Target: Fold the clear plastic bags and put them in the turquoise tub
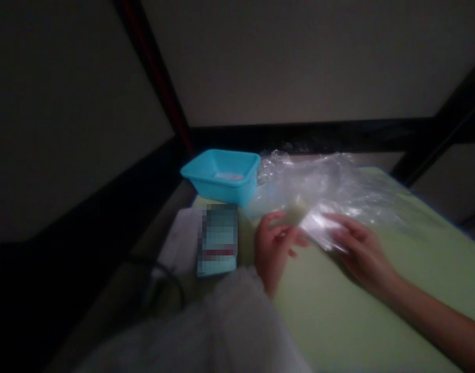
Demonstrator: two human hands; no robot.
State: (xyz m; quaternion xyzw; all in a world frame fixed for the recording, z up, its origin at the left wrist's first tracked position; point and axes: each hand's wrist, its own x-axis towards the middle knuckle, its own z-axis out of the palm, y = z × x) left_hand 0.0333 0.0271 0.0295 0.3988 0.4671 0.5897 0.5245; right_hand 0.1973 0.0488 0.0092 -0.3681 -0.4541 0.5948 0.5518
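Observation:
My left hand (pixel 272 246) and my right hand (pixel 359 248) meet over a light green table (pixel 338 311). Both pinch a small clear plastic bag (pixel 318 228) between their fingers, the left at its left edge, the right over its right side. Behind the small bag lies a heap of crumpled clear plastic bags (pixel 322 186). My left arm wears a white fluffy sleeve (pixel 229 321); the right forearm is bare.
A turquoise plastic tub (pixel 221 176) with something pale inside stands at the table's far left corner. A teal box (pixel 217 238) lies in front of it beside a white cloth (pixel 178 241). Dark frame bars run behind and to the left.

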